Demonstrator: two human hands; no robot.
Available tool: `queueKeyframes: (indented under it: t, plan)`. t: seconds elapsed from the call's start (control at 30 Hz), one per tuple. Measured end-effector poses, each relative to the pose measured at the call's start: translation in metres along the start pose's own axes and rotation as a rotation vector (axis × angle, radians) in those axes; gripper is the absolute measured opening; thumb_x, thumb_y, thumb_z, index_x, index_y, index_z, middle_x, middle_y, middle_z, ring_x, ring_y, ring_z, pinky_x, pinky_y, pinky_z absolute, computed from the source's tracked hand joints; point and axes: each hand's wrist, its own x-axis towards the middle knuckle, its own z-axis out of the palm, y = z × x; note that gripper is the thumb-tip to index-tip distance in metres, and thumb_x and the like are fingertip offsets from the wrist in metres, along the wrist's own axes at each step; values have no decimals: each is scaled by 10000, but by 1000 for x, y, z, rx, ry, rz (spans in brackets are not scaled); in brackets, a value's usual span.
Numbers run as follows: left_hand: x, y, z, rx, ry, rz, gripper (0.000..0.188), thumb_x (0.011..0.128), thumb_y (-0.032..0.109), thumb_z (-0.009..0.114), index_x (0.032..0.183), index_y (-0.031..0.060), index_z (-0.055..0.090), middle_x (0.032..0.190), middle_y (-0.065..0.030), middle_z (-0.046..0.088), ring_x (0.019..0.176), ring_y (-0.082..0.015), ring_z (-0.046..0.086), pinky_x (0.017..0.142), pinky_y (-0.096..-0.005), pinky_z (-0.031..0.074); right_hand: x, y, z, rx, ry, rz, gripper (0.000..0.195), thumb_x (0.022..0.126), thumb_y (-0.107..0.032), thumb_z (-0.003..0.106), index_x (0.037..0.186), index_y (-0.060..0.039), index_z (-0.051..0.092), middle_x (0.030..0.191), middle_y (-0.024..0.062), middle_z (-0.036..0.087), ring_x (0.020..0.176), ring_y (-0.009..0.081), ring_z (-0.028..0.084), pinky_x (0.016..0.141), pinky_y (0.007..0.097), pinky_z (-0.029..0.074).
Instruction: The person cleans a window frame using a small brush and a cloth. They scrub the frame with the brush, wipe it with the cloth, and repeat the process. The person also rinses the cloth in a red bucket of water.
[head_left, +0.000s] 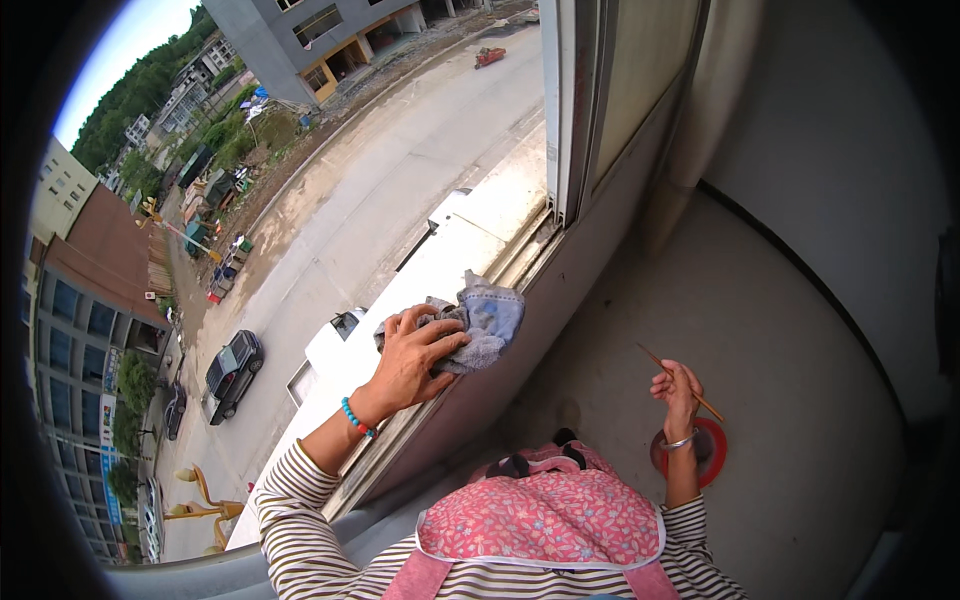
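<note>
My left hand (420, 349) presses on a bunched grey-blue cloth (491, 315), its fingers spread over the near side. The cloth lies across the window track (525, 247) at the open window and droops over the inner edge of the sill. Out over the floor on the right, my right hand (679, 386) grips a thin wooden stick (709, 407), perhaps a chopstick, that slants with one end up to the left. Below that hand a red basin (715, 454) stands on the floor, partly hidden by the wrist and forearm.
A sliding window sash with its metal frame (568, 112) stands beyond the cloth. Outside the track runs a pale ledge (420, 281), with a street (360, 195) and parked vehicles far below. The inner wall (577, 270) drops to a grey concrete floor (795, 360).
</note>
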Motion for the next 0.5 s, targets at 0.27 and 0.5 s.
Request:
queueKeyframes:
  t: [0.27, 0.5]
  plan:
    - [56, -17, 48, -64, -138, 40, 497, 649, 175, 784, 1127, 100, 669, 917, -87, 582, 894, -305, 588, 721, -438, 472, 10, 18, -6, -53, -6, 11, 325, 1023, -308, 515, 1058, -24, 670, 762, 43, 656, 603, 107, 607, 567, 223, 488]
    - [106, -38, 90, -306, -109, -48, 287, 697, 150, 683, 969, 57, 674, 880, -149, 655, 832, -365, 639, 700, -467, 511, 34, 28, 0, -36, 10, 5, 312, 1028, -274, 503, 1074, -13, 669, 761, 52, 661, 608, 120, 619, 567, 236, 499]
